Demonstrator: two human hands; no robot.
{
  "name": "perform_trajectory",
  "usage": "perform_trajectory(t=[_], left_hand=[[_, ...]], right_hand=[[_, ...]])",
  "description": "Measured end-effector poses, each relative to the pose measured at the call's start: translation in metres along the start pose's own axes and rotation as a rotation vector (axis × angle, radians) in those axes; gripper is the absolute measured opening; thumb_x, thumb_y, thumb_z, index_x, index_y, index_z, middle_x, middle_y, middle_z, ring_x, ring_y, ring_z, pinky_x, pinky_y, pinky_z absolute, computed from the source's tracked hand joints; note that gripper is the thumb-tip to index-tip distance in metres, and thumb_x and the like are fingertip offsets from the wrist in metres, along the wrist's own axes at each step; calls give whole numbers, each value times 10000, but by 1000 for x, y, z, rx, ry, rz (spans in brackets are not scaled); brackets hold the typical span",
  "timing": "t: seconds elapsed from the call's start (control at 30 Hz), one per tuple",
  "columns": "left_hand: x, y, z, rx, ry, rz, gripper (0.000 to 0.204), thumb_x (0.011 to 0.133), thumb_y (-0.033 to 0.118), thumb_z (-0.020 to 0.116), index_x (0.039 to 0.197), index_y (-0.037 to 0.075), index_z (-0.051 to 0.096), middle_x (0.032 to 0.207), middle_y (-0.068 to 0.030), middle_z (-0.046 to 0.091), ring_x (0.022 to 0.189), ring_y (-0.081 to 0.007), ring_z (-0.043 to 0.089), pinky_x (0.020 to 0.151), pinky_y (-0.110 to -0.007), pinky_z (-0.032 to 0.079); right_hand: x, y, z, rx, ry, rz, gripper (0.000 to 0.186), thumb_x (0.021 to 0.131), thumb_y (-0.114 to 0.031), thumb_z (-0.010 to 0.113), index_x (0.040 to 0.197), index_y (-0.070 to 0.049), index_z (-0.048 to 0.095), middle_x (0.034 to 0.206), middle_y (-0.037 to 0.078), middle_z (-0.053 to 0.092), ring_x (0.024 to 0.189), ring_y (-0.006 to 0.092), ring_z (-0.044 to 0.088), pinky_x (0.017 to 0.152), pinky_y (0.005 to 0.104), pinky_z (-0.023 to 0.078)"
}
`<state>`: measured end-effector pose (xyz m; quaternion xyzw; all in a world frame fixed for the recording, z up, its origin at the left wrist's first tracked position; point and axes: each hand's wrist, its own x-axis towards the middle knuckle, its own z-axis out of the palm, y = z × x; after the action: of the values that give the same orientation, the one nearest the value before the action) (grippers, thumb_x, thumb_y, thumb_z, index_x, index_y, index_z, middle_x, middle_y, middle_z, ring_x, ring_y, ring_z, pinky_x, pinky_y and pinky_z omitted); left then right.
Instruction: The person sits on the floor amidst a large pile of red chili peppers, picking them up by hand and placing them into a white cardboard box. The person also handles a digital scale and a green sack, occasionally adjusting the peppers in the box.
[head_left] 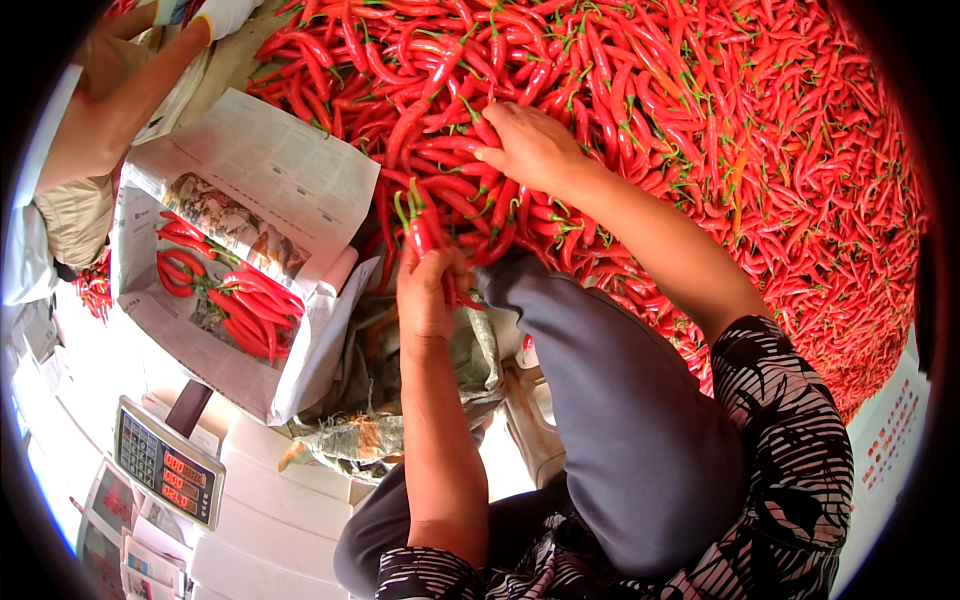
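Note:
Several red chili peppers (420,232) with green stems stand up out of my left hand (430,285), whose fingers are wrapped round them. They are above my raised knee, at the near edge of a large pile of red chilies (640,90). Up and to the right, my right hand (535,150) is on the pile. Its thumb and forefinger close on a single chili (482,130); its other fingers are partly hidden. A box lined with newspaper (335,180) sits to the left of my left hand, with some chilies (255,300) lying inside.
A digital scale display (170,465) with red digits stands at the lower left, below the box. Crumpled dark sacking (370,370) lies beside my left forearm. At the upper left, another person's arm (130,110) reaches forward, with a white glove (228,15) on the hand.

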<state>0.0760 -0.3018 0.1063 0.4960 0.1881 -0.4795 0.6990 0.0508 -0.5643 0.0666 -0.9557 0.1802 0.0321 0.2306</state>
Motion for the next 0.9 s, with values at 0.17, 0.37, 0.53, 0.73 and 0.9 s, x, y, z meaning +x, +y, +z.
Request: perform_trajectory(t=[0.17, 0.37, 0.53, 0.73, 0.9], left_hand=[[11, -5, -31, 523, 373, 239, 210, 995, 194, 774, 996, 74, 602, 749, -3, 589, 587, -95, 495, 527, -297, 434], [27, -1, -20, 777, 523, 479, 274, 995, 219, 749, 1000, -12, 602, 822, -133, 615, 735, -240, 540, 735, -405, 503], [49, 14, -5, 969, 490, 622, 274, 1004, 238, 749, 1003, -2, 616, 802, -71, 628, 677, -173, 555, 667, -370, 506], [37, 25, -17, 591, 293, 276, 212, 1025, 229, 765, 1106, 53, 680, 859, -42, 712, 613, -101, 617, 572, -268, 464], [10, 15, -11, 288, 308, 336, 200, 1045, 202, 746, 1122, 23, 702, 900, -34, 707, 745, -140, 685, 652, -292, 526]], right_hand=[[10, 3, -12, 225, -86, 169, 312, 958, -280, 758, 1089, -43, 605, 1054, 167, 673, 998, 398, 682, 868, 514, 533], [-1, -24, -31, -82, 375, -236, 198, 914, -162, 742, 1038, -76, 615, 989, 140, 661, 937, 359, 691, 831, 504, 568], [-25, -58, 24, -223, -60, -323, 206, 962, -175, 624, 1126, -95, 718, 1108, 123, 656, 1127, 331, 639, 968, 481, 507], [-21, -63, 13, -130, -217, -146, 256, 944, -151, 616, 1165, -64, 711, 1287, 225, 623, 1214, 432, 647, 1014, 517, 517], [2, -24, -25, 54, -676, -148, 333, 885, -154, 790, 1168, 3, 715, 1080, 162, 740, 1076, 344, 723, 948, 484, 562]])
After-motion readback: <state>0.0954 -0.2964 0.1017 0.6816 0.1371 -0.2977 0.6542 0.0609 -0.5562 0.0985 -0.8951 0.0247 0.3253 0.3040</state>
